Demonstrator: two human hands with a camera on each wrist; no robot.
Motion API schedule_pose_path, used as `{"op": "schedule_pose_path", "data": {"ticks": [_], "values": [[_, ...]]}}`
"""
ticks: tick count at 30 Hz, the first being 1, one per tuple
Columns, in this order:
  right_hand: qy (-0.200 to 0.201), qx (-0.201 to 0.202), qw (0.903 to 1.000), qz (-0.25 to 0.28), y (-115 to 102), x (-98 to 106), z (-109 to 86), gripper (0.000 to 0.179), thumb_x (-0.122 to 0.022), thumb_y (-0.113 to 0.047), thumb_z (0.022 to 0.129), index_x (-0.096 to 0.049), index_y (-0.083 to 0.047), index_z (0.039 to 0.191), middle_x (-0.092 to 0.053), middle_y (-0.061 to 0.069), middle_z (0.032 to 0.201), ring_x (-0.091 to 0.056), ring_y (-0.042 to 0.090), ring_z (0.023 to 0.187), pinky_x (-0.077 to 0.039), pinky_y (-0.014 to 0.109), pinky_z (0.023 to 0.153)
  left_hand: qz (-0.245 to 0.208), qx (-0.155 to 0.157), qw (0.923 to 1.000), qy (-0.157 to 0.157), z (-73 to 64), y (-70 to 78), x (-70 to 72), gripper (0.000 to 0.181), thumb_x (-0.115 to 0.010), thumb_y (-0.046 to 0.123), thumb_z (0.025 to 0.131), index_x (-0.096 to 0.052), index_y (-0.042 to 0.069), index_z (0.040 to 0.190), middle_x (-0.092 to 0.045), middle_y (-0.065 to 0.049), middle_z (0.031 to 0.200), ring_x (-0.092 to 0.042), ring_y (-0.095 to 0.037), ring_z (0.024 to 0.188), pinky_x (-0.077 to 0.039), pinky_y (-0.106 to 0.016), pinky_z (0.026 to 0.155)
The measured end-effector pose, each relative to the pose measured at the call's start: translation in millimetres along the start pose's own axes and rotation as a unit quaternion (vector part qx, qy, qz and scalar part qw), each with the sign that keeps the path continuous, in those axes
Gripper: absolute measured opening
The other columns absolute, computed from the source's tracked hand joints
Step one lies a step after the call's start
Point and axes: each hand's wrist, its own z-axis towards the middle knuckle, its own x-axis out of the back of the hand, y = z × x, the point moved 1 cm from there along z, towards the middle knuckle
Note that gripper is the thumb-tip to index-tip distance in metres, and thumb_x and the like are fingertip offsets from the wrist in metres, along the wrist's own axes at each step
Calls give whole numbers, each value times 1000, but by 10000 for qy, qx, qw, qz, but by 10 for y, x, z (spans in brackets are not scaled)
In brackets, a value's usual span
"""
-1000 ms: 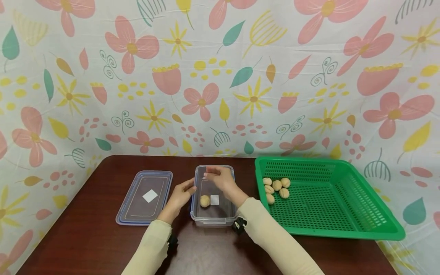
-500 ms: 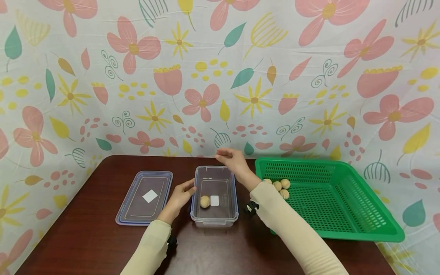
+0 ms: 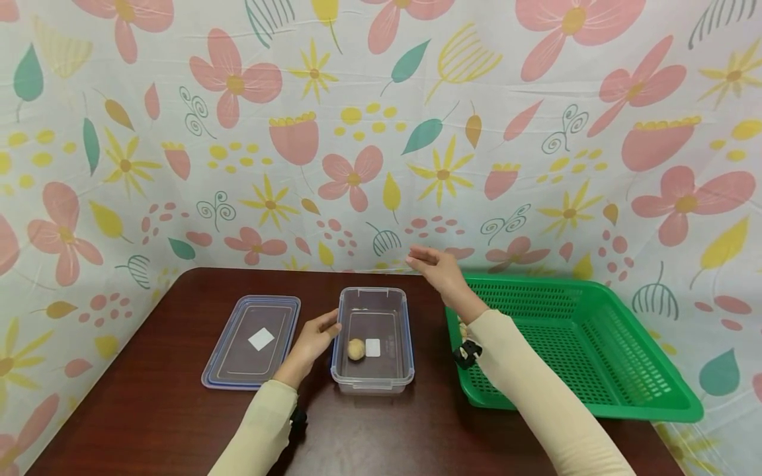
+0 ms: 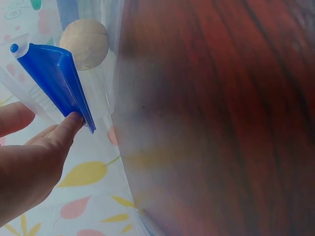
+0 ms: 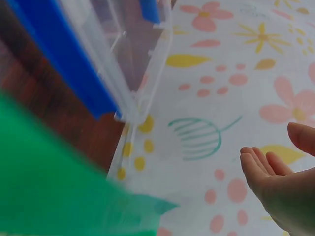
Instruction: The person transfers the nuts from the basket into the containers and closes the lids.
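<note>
A clear lidless plastic food container (image 3: pixel 389 383) with blue side latches stands mid-table. Inside it lies one pale walnut (image 3: pixel 356 349) beside a white square label. My left hand (image 3: pixel 311 344) is at the container's left side; in the left wrist view a fingertip touches the blue latch flap (image 4: pixel 56 81), which hangs unfastened. My right hand (image 3: pixel 442 272) is raised between the container and the green basket (image 3: pixel 571 408), fingers loosely bent with nothing in them. More walnuts (image 3: pixel 462 328) in the basket's left end are mostly hidden behind my right wrist and forearm.
A clear lid (image 3: pixel 250 360) with a blue seal and a white label lies flat left of the container. A flowered cloth (image 3: pixel 369 165) hangs behind the dark wooden table (image 3: pixel 357 436). Each wrist wears a small black camera.
My right hand has lifted from over the container and moved right toward the basket, so its forearm now covers most of the walnuts there. My left hand stays at the container's side.
</note>
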Motion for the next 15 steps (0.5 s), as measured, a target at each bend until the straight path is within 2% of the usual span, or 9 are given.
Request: {"op": "schedule_pose_path", "data": {"ticks": [9, 15], "values": [[-64, 275, 9996, -32, 193, 386, -31, 54, -61, -31, 96, -46, -8, 143, -48, 15, 143, -41, 30, 133, -31, 47, 111, -38, -80, 10000, -12, -19, 11, -15, 44, -51, 8, 99, -45, -2, 141, -50, -23, 138, -46, -38, 128, -36, -52, 106], [-112, 421, 9990, 26, 325, 613, -66, 55, -60, -31, 96, -45, -7, 143, -47, 15, 143, -40, 30, 134, -31, 47, 111, -50, -75, 10000, 37, -3, -3, -20, 43, -52, 8, 98, -47, -3, 140, -51, -23, 137, -47, -37, 127, -37, -52, 105]]}}
